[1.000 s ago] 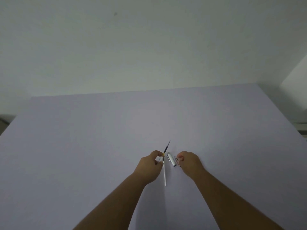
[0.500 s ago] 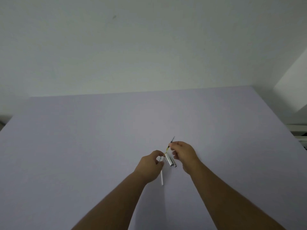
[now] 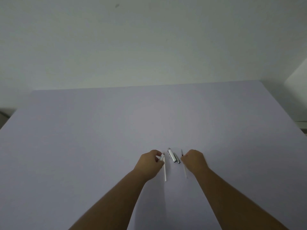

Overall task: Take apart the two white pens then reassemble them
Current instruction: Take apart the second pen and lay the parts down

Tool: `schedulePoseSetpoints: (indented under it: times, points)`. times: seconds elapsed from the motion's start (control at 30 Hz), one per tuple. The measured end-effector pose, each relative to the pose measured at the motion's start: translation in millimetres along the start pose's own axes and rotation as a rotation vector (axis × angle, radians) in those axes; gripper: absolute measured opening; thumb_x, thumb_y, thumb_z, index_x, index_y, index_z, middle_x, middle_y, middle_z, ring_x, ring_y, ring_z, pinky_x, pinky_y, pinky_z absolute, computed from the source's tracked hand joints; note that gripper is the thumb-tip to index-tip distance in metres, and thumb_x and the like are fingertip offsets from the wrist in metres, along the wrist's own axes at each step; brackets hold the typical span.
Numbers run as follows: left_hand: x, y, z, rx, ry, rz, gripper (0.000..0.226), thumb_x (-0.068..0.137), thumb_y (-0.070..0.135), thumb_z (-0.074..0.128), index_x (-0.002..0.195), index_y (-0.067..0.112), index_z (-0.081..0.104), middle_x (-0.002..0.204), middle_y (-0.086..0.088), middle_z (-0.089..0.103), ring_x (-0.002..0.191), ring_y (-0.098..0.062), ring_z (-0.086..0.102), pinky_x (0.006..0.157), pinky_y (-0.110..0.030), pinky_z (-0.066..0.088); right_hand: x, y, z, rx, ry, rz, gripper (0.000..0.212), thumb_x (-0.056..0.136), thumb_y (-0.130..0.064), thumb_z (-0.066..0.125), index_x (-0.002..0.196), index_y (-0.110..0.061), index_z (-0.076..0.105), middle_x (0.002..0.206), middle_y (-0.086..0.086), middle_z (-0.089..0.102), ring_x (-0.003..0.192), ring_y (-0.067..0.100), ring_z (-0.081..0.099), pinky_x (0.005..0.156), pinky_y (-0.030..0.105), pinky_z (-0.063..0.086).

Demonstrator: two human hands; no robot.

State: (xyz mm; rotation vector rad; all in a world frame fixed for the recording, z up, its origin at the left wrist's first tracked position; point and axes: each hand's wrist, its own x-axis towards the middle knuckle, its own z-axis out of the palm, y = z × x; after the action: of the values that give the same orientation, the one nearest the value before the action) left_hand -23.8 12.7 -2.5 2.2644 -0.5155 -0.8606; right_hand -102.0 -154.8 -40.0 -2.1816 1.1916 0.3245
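- Pale lilac table [image 3: 116,130] is carrying every part; nothing else is lying on it.
- Left hand [image 3: 149,165]: its fingers [image 3: 157,159] are pinching a short white pen piece [image 3: 160,157]; a thin white refill [image 3: 165,170] is running back toward the body just beside those fingers, though whether they are gripping it too cannot be told.
- Right hand [image 3: 194,161]: fingers are closing narrowly on a second refill [image 3: 184,168], its dark tip [image 3: 182,152] pointing forward past them and its tail trailing behind.
- Two white-and-silver barrel sections [image 3: 173,157] are lying side by side between the two sets of fingers, touched by neither.
- Step in hand, as judged: disassembly is looking finished and reassembly is starting.
- Next move, as judged: a barrel section is needing pickup, then careful threading of the slender refill into its bore.
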Motion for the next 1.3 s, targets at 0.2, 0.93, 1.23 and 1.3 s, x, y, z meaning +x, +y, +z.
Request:
schedulePoseSetpoints:
  times: [0.2,0.93,1.23,1.3]
  points:
    - [-1.3,-1.4,1.0,0.012,0.035,-0.009,0.022,0.086,0.025,0.058,0.107,0.019,0.063,0.075,0.012,0.055,0.057,-0.004,0.051,0.051,-0.019,0.046,1.0,1.8,3.1,0.029,0.000,0.017,0.027,0.085,-0.022,0.058,0.085,0.003,0.067,0.092,0.017,0.072,0.085,0.027,0.066,0.061,0.021,0.035]
    - [-14.2,-24.8,-14.4,0.049,0.095,-0.075,0.014,0.079,0.028,0.068,0.074,0.025,0.056,0.069,0.009,0.056,0.058,-0.007,0.053,0.053,-0.021,0.046,-42.6,-40.0,47.1,-0.257,0.001,-0.238,0.019,0.088,-0.010,0.048,0.101,-0.008,0.062,0.110,0.008,0.067,0.105,0.024,0.062,0.078,0.028,0.049]
    - [-16.4,-22.1,-12.9,0.067,0.082,-0.050,0.011,0.079,0.029,0.068,0.077,0.025,0.058,0.071,0.012,0.056,0.061,-0.004,0.051,0.054,-0.017,0.040,-31.1,-35.1,36.1,-0.119,-0.007,-0.226,0.049,0.081,-0.026,0.058,0.126,-0.008,0.055,0.099,0.011,0.070,0.086,0.025,0.067,0.066,0.026,0.047]
    - [-17.3,-21.2,-12.0,0.064,0.078,-0.049,0.013,0.079,0.028,0.068,0.074,0.027,0.056,0.070,0.012,0.055,0.061,-0.003,0.050,0.054,-0.017,0.039,-33.0,-32.3,42.8,-0.188,0.015,-0.287,0.035,0.086,-0.025,0.055,0.117,-0.009,0.059,0.109,0.009,0.066,0.097,0.024,0.064,0.075,0.029,0.050]
